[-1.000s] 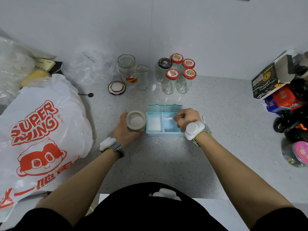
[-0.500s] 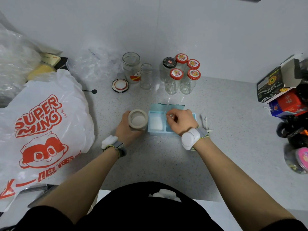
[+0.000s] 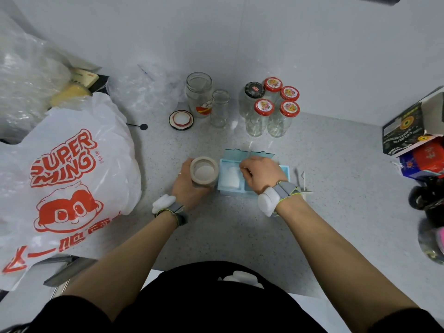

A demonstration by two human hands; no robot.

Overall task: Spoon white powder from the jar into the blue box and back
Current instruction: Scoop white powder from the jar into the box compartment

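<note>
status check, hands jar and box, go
Left hand grips jar. Right hand pinches something small over blue box, above powder. Nothing blocking.

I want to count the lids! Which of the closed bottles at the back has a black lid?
The bottle with the black lid stands at the left of the group, farthest back. The four bottles beside it all have red lids.

We find open counter (image 3: 235,227) on the near side of the blue box (image 3: 284,170), between our two forearms. To the left a big plastic bag (image 3: 72,179) blocks the way. On the far side stand two open jars (image 3: 199,93), a loose lid (image 3: 181,119) and a cluster of capped bottles (image 3: 271,109), leaving a narrow strip before the box. To the right, counter stays free up to the cardboard boxes (image 3: 413,131).
</note>
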